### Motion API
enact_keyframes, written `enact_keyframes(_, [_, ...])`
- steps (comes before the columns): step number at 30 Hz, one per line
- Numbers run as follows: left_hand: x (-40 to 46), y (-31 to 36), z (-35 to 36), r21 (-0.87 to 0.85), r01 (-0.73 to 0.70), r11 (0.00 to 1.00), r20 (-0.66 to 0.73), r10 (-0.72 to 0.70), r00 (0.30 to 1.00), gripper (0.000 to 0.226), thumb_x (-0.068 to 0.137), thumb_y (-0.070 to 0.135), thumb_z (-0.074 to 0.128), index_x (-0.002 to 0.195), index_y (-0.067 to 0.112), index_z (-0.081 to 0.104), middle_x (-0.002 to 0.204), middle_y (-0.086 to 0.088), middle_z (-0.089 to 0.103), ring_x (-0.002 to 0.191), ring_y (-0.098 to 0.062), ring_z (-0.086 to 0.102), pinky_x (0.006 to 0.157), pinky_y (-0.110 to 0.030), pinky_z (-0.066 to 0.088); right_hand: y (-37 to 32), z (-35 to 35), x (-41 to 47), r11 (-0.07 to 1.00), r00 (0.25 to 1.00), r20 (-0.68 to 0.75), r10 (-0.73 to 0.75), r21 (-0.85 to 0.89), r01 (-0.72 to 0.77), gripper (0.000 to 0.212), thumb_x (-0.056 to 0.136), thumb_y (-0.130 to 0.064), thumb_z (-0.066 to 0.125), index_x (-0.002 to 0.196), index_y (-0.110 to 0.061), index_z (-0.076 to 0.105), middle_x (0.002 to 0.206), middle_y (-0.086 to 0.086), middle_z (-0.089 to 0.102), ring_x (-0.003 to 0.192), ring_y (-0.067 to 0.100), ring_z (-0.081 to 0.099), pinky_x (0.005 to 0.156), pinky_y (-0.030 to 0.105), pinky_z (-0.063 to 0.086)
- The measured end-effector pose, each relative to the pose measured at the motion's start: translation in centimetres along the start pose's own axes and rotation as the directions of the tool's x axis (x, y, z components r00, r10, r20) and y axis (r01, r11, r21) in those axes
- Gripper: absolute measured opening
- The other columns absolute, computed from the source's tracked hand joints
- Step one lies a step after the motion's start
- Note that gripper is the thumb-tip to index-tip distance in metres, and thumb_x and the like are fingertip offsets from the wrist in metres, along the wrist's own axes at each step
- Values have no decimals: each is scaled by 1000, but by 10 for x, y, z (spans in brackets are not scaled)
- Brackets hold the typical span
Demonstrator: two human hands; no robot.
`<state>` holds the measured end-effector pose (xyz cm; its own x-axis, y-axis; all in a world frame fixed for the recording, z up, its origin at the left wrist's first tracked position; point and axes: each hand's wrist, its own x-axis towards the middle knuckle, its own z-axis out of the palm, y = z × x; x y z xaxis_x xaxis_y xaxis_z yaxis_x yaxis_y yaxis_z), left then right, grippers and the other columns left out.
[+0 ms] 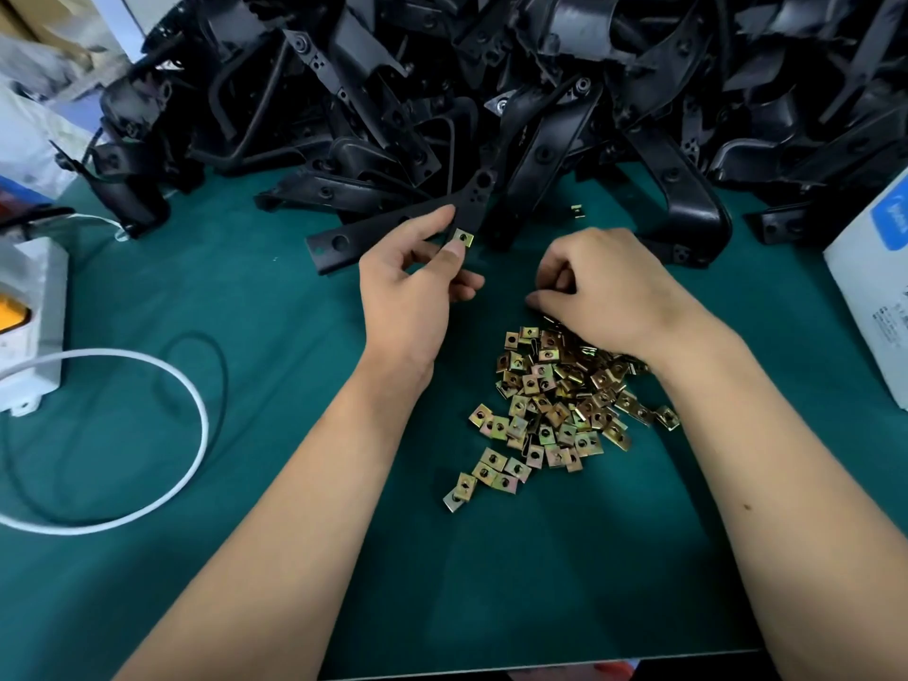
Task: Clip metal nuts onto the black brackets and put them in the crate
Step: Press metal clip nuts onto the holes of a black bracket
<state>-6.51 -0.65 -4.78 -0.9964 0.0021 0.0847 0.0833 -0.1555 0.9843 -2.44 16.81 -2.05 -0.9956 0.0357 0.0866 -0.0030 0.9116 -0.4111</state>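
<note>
Dark green cloth-like mat over the surface (236,297), matt and smooth. Small clip nuts (550,410) of shiny metal, gold and brassy with rainbow spots. One more shiny metal nut (463,237) clipped on a flat black bracket (474,199), matt, finely grainy. Big pile of black brackets (491,81), hard plastic by the look, partly glossy, partly dull. White cable (162,380), smooth and rubbery. Thin black cord (221,366), smooth. White plastic box (29,312), smooth. White carton (879,287), smooth, slightly glossy card.
</note>
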Motion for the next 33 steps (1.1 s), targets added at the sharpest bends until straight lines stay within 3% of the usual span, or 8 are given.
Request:
enact_keyframes(3, [-2,0,1,14,4,1000,9,-4,1000,32,98,-4,60,124,11,70,68,2,59,61,-17,70,57,-22,52,-5,9,1,986,996,-48,-75,-154,67,18,95,-27,69,96,-9,70,99,8,67,96,30,63,81,39,51])
enact_keyframes(5, [-2,-1,1,25,13,1000,2,-13,1000,33,98,-5,60,125,10,70,72,-1,60,61,-18,70,57,-22,52,-6,15,1,987,993,-83,-84,-142,72,16,97,-26,68,101,-10,66,105,9,65,101,29,60,83,37,46])
enact_keyframes(9, [-4,0,4,82,51,995,3,-51,999,44,96,-3,57,135,17,64,85,-5,65,61,-21,72,59,-25,56,-5,20,3,996,977,-205,-56,57,69,8,96,-18,70,101,-12,67,96,2,67,91,22,62,82,38,52])
enact_keyframes(13, [-8,2,4,210,49,976,99,-71,993,57,94,2,56,144,29,57,89,-4,71,64,-26,75,58,-29,58,-7,16,4,918,932,-356,68,388,82,9,97,-18,70,90,-13,68,74,-7,69,70,7,68,68,25,54])
enact_keyframes(18, [-13,1,7,256,31,966,168,-76,983,56,92,0,52,138,31,62,87,-5,76,61,-26,75,53,-27,55,-5,17,4,778,933,-290,214,628,17,10,95,-21,73,86,-15,73,71,0,73,60,9,69,57,20,51])
enact_keyframes(25, [-9,0,5,164,78,983,107,-97,990,55,97,-4,44,140,25,63,86,0,77,60,-22,71,54,-25,53,-5,16,2,744,961,-196,196,668,-16,25,83,-6,80,82,-30,77,81,-8,76,77,2,70,73,17,55])
enact_keyframes(30, [-9,0,5,167,76,983,97,-93,991,55,97,-4,42,137,27,64,80,5,75,60,-20,70,54,-24,53,-6,16,3,623,960,-154,234,782,-27,11,89,-3,77,96,-11,72,76,6,77,64,13,72,59,19,53])
enact_keyframes(33, [-10,0,6,174,74,982,94,-92,991,55,97,-4,42,137,27,64,79,5,75,59,-19,69,54,-24,53,-6,17,3,645,963,-156,222,764,-25,13,89,0,75,88,-13,75,74,4,76,65,14,74,61,19,55])
